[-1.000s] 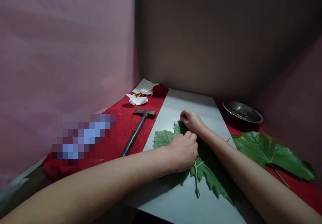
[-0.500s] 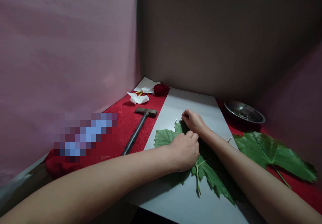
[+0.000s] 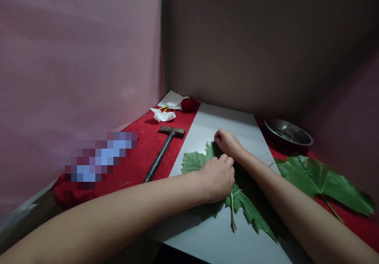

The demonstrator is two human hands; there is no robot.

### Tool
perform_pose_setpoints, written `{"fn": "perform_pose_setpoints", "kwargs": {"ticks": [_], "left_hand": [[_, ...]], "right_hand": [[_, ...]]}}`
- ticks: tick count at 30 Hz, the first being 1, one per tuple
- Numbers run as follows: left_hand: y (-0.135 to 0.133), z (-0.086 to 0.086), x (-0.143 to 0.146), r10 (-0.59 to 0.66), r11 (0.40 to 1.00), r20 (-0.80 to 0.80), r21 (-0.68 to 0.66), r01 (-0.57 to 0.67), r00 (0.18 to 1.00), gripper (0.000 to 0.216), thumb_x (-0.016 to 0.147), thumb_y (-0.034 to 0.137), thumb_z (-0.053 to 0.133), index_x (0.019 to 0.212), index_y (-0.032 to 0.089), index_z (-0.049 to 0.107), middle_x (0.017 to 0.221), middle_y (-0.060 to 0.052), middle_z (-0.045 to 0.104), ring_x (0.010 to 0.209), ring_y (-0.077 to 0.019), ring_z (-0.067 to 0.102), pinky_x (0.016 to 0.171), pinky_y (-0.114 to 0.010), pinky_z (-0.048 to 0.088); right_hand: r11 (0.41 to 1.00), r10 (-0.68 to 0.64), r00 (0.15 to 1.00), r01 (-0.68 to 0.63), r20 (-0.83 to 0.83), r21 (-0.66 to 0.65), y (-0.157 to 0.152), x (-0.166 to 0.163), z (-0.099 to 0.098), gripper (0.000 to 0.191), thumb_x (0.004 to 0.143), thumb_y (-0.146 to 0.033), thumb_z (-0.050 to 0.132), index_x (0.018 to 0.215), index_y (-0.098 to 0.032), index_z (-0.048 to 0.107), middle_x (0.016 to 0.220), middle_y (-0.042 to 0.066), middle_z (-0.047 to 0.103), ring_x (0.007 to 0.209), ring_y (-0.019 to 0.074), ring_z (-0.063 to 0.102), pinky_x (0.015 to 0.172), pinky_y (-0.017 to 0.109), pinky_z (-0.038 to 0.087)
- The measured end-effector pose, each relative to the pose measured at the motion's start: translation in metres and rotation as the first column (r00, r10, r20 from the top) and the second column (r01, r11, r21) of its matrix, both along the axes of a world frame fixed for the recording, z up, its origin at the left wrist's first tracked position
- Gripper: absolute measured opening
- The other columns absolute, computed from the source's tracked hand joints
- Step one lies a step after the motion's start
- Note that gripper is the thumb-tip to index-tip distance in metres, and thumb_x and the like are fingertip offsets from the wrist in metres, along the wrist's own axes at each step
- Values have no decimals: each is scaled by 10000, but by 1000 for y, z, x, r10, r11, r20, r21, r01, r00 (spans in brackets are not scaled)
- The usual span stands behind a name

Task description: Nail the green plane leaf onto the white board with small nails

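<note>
A large green leaf (image 3: 192, 162) lies flat on a white board (image 3: 220, 123), stem pointing toward me. My left hand (image 3: 217, 179) rests on the middle of the leaf with its fingers curled under. At the leaf's far tip my right hand (image 3: 226, 142) has its fingers pinched together; whatever they pinch is hidden. A small nail (image 3: 207, 142) stands in the board just left of that hand, and another nail (image 3: 270, 164) stands by the right edge.
A hammer (image 3: 162, 152) lies on the red cloth (image 3: 142, 147) left of the board. Crumpled white paper (image 3: 162, 115) and a red ball (image 3: 189, 104) sit at the back left. A metal bowl (image 3: 288, 133) and a second leaf (image 3: 319, 181) lie at the right. Walls enclose three sides.
</note>
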State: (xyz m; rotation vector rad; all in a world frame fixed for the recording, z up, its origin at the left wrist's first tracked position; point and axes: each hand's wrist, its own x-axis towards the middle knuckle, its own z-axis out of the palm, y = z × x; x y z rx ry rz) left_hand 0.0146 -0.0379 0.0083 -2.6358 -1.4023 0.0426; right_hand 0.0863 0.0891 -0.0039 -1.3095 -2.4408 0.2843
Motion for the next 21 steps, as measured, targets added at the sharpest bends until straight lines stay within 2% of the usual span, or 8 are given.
{"fn": "perform_pose_setpoints", "kwargs": {"ticks": [6,15,21], "left_hand": [[0,-3,0,3,1000,28,11,-3,1000,319,906,289,412,1016,71,617,991,-139,532,891,-253,463,642,-343,414],[0,-2,0,2,1000,28,2,-2,1000,323,908,292,412,1029,66,608,996,-146,530,893,-250,460,638,-335,412],[1,-4,0,-2,1000,38,16,2,999,335,906,289,415,1046,55,610,997,-146,528,892,-255,461,642,-342,415]], "right_hand": [[1000,-15,999,14,-43,-21,0,0,-2,105,806,-163,524,838,-177,624,762,34,669,689,142,578,628,225,393],[999,2,971,-13,-239,-45,1,4,-7,76,758,-179,558,775,-176,633,699,9,664,644,131,590,615,229,430],[999,-21,967,10,-254,-45,1,3,-8,80,739,-175,582,772,-176,655,710,13,680,655,137,606,625,234,443]]}}
